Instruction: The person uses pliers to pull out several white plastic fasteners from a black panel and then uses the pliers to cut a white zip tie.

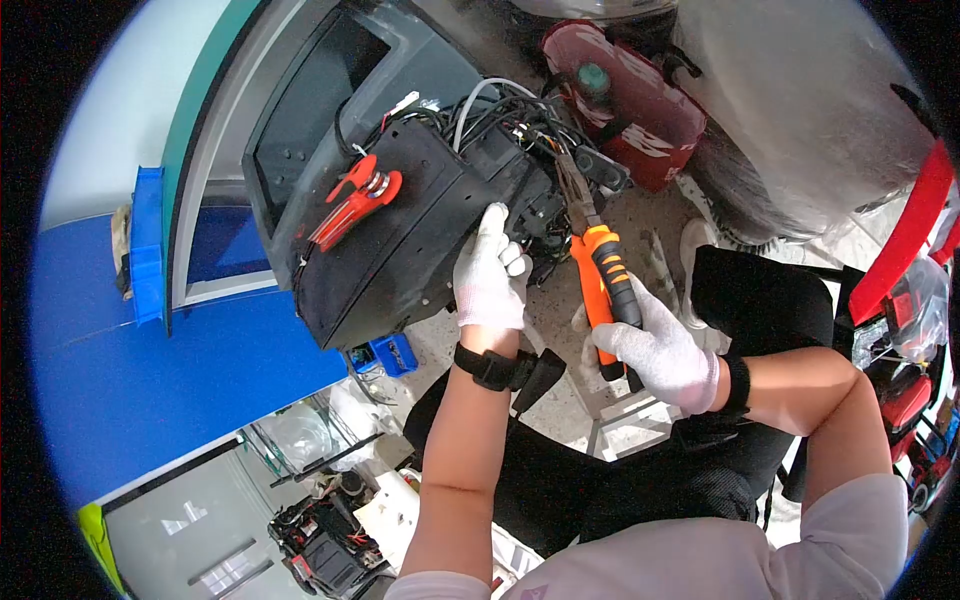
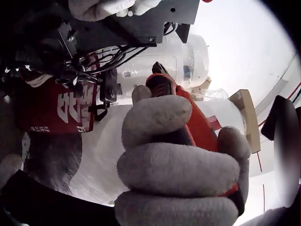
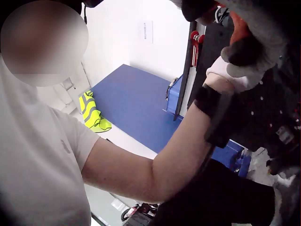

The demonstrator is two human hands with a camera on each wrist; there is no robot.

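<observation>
In the head view, my white-gloved right hand grips pliers by their orange and black handles. The metal nose points up at a cluster of dark cables beside a black housing. My left hand, gloved too, is at the housing's near right edge, its index finger stretched along the surface and the others bent; the thumb is hidden. The left wrist view shows gloved fingers curled round the pliers' handles, close to the lens. A red-handled tool lies on top of the housing.
A blue tabletop extends to the left, with a blue bin on it. Behind the cables stand a dark red bag and large plastic-wrapped bundles. Another small blue bin sits below the housing.
</observation>
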